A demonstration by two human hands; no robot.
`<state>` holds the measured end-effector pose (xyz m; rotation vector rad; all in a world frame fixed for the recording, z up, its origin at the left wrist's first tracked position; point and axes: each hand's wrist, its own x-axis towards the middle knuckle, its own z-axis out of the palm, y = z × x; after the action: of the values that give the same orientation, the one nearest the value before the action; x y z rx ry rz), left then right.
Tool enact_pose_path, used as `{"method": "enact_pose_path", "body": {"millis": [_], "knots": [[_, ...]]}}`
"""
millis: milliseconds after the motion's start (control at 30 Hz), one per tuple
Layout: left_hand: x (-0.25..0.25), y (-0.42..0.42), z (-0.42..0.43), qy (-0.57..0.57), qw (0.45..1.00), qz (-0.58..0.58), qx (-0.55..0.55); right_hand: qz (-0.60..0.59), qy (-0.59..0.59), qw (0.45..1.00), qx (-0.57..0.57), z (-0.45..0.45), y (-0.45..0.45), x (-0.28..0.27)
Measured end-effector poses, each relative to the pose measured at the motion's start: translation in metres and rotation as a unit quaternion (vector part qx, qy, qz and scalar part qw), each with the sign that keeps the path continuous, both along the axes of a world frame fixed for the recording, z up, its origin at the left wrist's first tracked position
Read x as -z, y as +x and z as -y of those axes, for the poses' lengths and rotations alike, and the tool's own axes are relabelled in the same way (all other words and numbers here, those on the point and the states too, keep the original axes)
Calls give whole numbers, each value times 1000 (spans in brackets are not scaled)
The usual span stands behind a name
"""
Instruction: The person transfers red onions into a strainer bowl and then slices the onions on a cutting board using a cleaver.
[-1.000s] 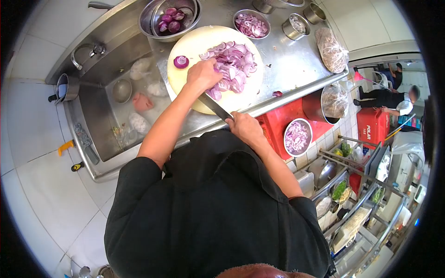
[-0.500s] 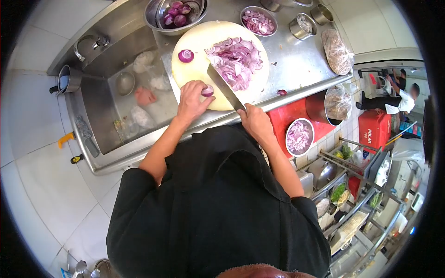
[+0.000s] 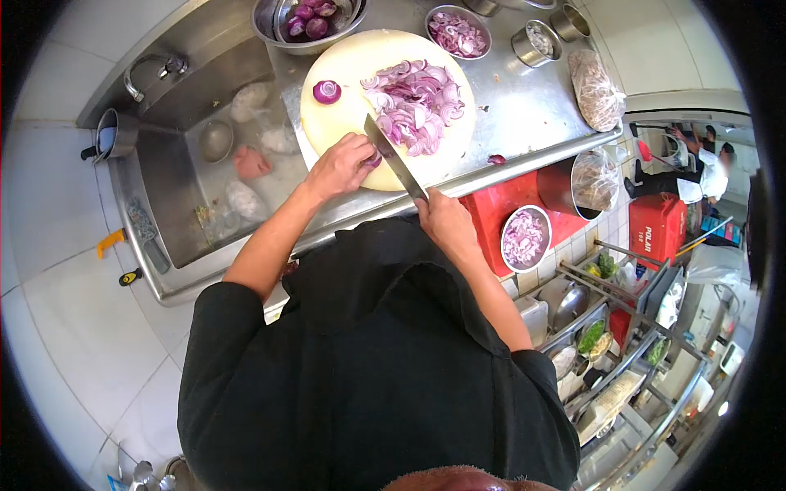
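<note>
On a round pale cutting board (image 3: 332, 69), my left hand (image 3: 344, 167) has its fingers closed around a piece of red onion (image 3: 373, 159). My right hand (image 3: 442, 214) grips the handle of a broad-bladed knife (image 3: 393, 158), whose blade points away from me across the board, right beside the held onion. Beyond the blade lies a pile of sliced red onion (image 3: 417, 106). A halved onion (image 3: 327, 92) rests by itself toward the board's left side. My left fingers partly hide the held piece.
A sink (image 3: 176, 196) with bags in it is at left. Bowls of whole onions (image 3: 316, 29) and sliced onions (image 3: 457, 34) stand behind the board. Another onion bowl (image 3: 526, 238) sits on a red surface at right. Another person (image 3: 711, 176) is at far right.
My left hand has shifted slightly right with the onion piece, closing the gap to the knife. The knife blade now lies beside the onion. The view has moved slightly.
</note>
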<state>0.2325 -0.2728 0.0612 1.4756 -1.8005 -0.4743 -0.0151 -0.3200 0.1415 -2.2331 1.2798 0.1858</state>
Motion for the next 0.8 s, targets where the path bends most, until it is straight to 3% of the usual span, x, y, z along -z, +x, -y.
{"method": "enact_pose_path", "body": {"millis": [100,233,400,500,700,800], "knots": [[3,-4,1,-29,999,-29,-11,-15,-2,1000,3,-5,-4,-14],[5,-6,1,-6,1000,-13,-17,-22,-10,1000,-16,-4,-1,19],[12,-9,-1,-46,997,-43,-48,-8,-13,1000,-21,-2,-2,-7],[16,-11,-4,-47,997,-29,-59,-32,-4,999,-23,-3,1,15],[15,-11,-5,-37,996,-43,-75,-17,-33,999,-36,-2,-1,-7],[20,-11,-8,-12,996,-38,-76,-21,-11,999,-31,-4,0,12]]}}
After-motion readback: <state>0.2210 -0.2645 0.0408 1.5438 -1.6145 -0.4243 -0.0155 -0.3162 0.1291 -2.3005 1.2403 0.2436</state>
